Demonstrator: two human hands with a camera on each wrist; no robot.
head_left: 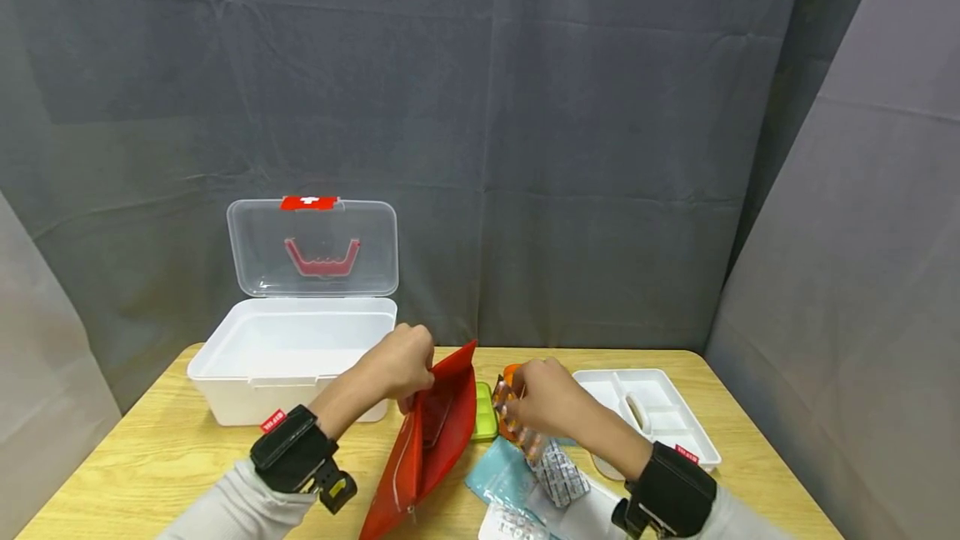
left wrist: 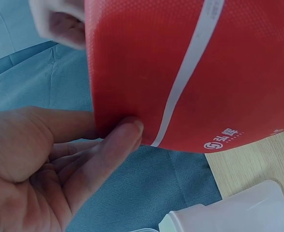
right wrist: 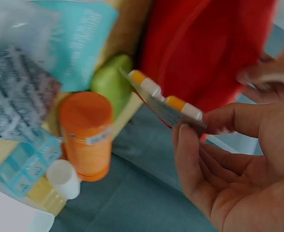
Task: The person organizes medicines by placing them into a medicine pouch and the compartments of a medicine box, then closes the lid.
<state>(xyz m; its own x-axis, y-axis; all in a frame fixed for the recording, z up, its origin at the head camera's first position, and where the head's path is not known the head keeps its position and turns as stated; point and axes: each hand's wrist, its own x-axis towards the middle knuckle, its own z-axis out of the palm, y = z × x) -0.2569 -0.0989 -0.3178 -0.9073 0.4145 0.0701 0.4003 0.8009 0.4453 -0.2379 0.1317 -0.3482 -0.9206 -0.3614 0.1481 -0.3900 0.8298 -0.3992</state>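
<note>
In the head view the left hand (head_left: 405,363) pinches the edge of the red pouch (head_left: 448,432) between thumb and fingers, the pouch hanging toward 5 o'clock from that grip; in the right wrist view the right hand (right wrist: 243,162) pinches one end of a capsule blister pack (right wrist: 162,108), which juts toward 10 o'clock from the fingertips; the orange bottle (right wrist: 86,140) stands at their 9 o'clock.

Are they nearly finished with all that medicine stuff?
Probably not. Done: the white box is open, and so is the red pouch in the left hand. In hand: the right hand pinches a capsule pack. Maybe left: the orange bottle, blue packet and pill organizer, outside the pouch.
</note>
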